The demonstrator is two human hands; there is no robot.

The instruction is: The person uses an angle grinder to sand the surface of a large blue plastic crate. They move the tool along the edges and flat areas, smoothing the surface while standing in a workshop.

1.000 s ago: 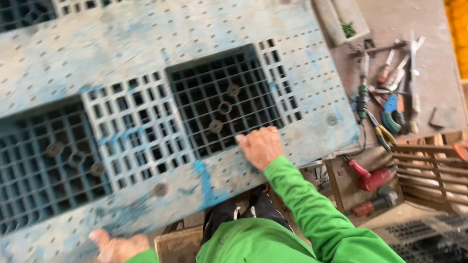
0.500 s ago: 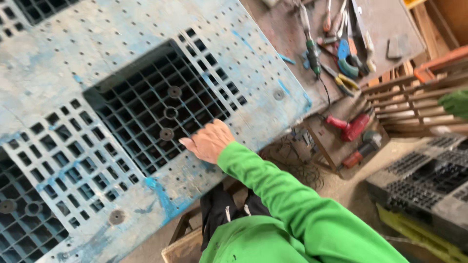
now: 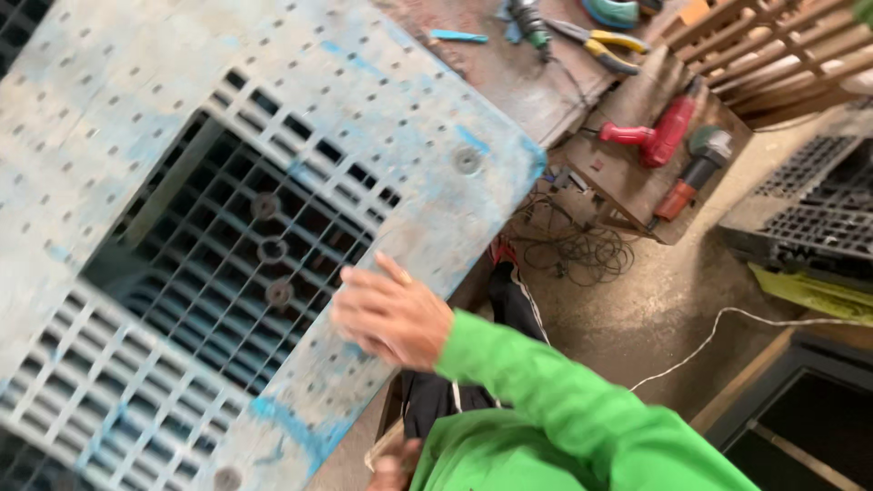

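Observation:
A large worn pale-blue plastic pallet (image 3: 164,118), with grid openings and small holes, fills the left of the view and lies tilted across a workbench. My right hand (image 3: 391,314), on a bright green sleeve, is blurred and sits at the pallet's near rim beside a dark grid opening (image 3: 245,245). Its fingers are spread and point left, with nothing in them. A small part of my left hand (image 3: 393,470) shows at the bottom edge, below the pallet and next to my green shirt. Its fingers are mostly hidden.
Yellow-handled pliers (image 3: 605,45), a red power drill (image 3: 650,136) and a grinder (image 3: 696,173) lie on the bench to the upper right. Tangled wires (image 3: 573,250) hang below. A black pallet (image 3: 809,218), a wooden slatted frame (image 3: 764,45) and a white cord (image 3: 727,332) are at the right.
The view has swung down and right, so the pallet slid up-left in frame. My right hand stays at the pallet's near rim. My left hand has moved from the pallet's edge to below it.

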